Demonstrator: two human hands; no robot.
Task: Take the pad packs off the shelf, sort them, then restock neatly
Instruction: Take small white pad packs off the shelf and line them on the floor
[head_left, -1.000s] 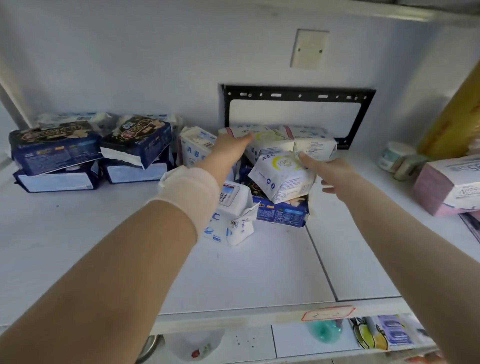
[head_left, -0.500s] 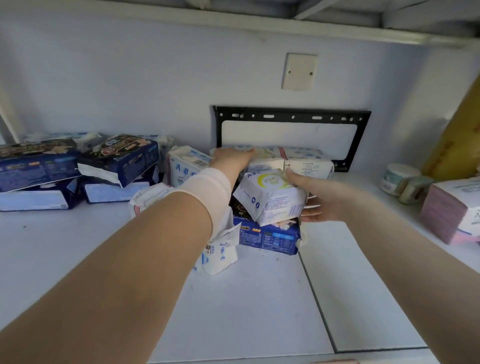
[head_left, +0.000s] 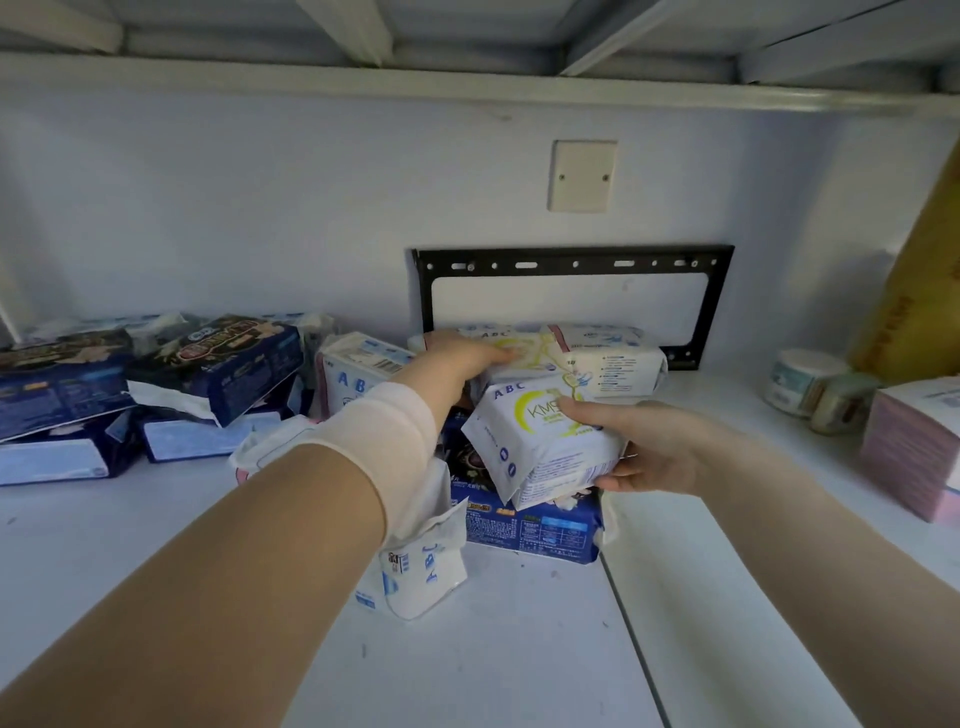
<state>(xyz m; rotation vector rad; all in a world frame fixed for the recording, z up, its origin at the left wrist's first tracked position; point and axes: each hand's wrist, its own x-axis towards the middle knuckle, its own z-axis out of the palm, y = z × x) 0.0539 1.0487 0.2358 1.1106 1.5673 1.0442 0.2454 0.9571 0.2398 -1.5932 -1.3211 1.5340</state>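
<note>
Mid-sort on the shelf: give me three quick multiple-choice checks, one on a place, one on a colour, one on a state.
1. The black bracket is:
A) on the back wall, behind the white packs
B) flat at the shelf's front edge
C) on top of the dark blue packs

2. The ring printed on the pack in the right hand is:
A) red
B) yellow-green
C) black

3. The left hand:
A) grips a jar
B) hangs below the shelf
C) rests on one of those white packs

Answers:
1 A, it is fixed to the wall just above the packs.
2 B, the ring by the letters is yellow-green.
3 C, its fingers lie straight across the pack's top.
</note>
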